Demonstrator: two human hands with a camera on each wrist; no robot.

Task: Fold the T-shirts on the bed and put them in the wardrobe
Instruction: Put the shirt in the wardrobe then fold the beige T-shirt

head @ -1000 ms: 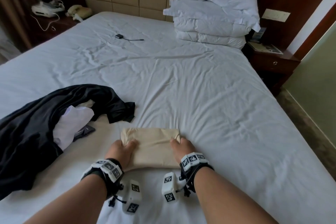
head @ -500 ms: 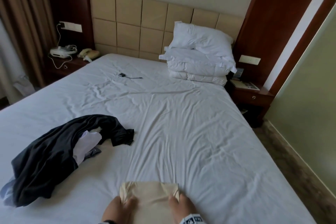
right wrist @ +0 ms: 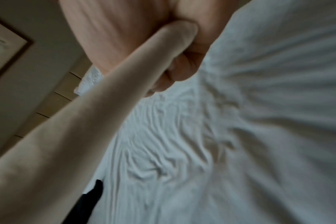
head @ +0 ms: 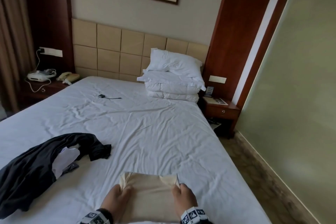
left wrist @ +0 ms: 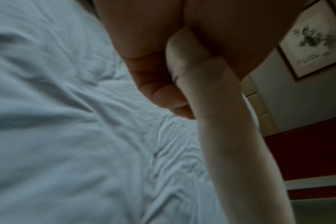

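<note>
Left hand (head: 116, 197) and right hand (head: 184, 196) were extended forward side by side, backs up, fingers curled under and thumbs on top in a pinch grip. Marker bands sat on both wrists.

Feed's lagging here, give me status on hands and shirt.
Left hand and right hand grip the folded beige T-shirt. Dark clothes pile unfolded, left. Wardrobe not in view.
</note>
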